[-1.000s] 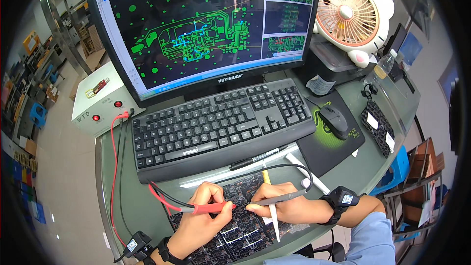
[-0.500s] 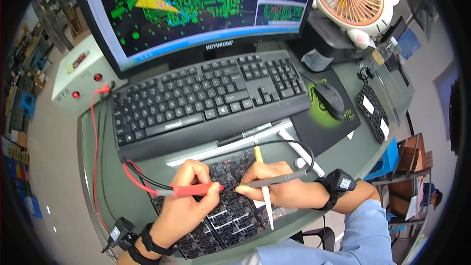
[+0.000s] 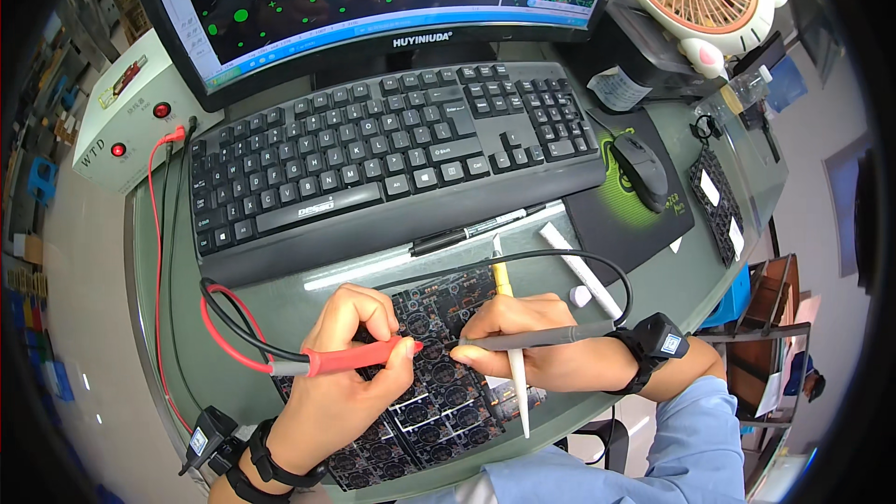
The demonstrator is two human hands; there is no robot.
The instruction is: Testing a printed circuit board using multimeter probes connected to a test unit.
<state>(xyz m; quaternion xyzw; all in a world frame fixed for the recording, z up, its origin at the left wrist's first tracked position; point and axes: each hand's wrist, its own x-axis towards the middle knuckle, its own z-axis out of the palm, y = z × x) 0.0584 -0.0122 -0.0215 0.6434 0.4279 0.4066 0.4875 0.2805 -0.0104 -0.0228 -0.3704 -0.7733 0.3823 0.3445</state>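
Leftmost, left hand point(image 3: 341, 383) with grip clamped pen-fashion on red probe point(image 3: 359, 356) — light, stiff, best pinched along the sleeve, clear of the tip. Between the tips, dark circuit panel point(image 3: 439, 392) flat on worktop point(image 3: 168, 317): thin, rigid, scratch-prone. Rightward, right hand point(image 3: 537, 345) closed likewise on black probe point(image 3: 532, 339).

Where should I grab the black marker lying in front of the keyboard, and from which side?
Grip the marker around the middle of its barrel, coming from above with fingers across its width. It lies flat on the desk, running left to right just below the keyboard, so its long sides are probably the easiest to pinch. Approach from the near side; the keyboard crowds the far one.
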